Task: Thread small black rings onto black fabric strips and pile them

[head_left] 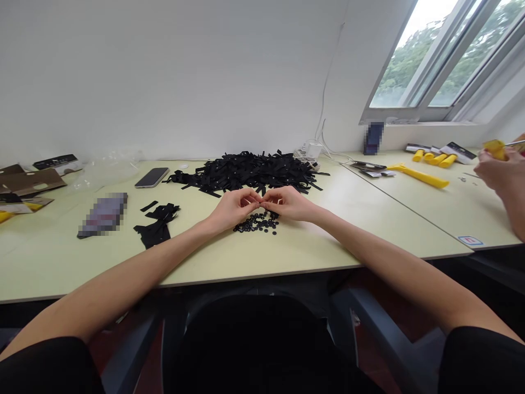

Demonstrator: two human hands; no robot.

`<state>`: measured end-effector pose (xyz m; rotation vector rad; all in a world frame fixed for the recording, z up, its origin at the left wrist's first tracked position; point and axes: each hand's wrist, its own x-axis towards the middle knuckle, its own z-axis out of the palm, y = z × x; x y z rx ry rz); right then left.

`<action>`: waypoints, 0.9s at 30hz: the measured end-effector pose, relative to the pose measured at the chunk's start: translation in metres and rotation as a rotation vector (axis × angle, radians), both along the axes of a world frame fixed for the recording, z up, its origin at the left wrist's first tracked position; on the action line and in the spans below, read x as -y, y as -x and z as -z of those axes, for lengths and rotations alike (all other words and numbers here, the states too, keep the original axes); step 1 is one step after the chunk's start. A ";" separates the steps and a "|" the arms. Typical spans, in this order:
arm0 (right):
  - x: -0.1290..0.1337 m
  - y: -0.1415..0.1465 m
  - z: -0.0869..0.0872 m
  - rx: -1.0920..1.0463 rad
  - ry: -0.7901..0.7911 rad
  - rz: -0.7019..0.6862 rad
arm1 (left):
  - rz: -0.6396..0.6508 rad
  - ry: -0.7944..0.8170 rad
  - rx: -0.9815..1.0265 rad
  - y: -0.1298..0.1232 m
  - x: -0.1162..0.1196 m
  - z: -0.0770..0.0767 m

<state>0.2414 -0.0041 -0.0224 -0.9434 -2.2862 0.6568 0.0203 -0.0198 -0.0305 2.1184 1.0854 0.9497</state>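
At the far left of the pale green desk (pixel 49 257) lie flat pieces of brown cardboard (pixel 35 181) and yellow-and-black card packaging (pixel 18 205), with a crumpled clear plastic bag (pixel 107 171) just beside them. A smartphone (pixel 152 177) lies face up further along, its long axis slanting, and near it sits a pixelated, unreadable packet (pixel 103 215). A few black strips (pixel 155 225) lie in a loose bunch just right of that.

The person's left hand (pixel 233 209) and right hand (pixel 287 202) come in from either side along bare forearms, and their fingertips (pixel 260 200) meet at the centre, pointing toward each other. Anything held there is too small to tell. Directly below, a scatter of small black discs (pixel 256 223) lies on the desk, and behind the hands rises a big heap of black strips (pixel 246 172), running crosswise along the wall.

Further right are a white plug adapter (pixel 311 149), small metal-and-black packets (pixel 371 171) and a yellow-handled tool (pixel 418 176). Beyond them, a co-worker's hand (pixel 496 169) grips a yellow handle (pixel 494 149) at the edge of the view. The print on the black cards (pixel 459 152) and a small sticker (pixel 470 240) is too small to read
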 end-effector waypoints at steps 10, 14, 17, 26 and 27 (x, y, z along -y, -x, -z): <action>-0.001 -0.002 -0.002 0.044 -0.078 -0.006 | 0.008 0.053 -0.073 0.002 -0.003 0.001; -0.001 -0.002 -0.002 0.047 -0.094 -0.004 | -0.016 -0.036 -0.139 0.006 -0.004 -0.002; -0.001 -0.002 -0.001 0.037 -0.085 -0.010 | -0.015 -0.145 -0.172 0.008 -0.007 -0.002; 0.002 0.000 -0.003 -0.061 -0.016 -0.026 | -0.004 -0.227 -0.150 0.006 -0.006 -0.004; 0.003 -0.001 -0.004 -0.068 -0.006 -0.029 | -0.002 -0.228 -0.142 0.007 -0.006 -0.005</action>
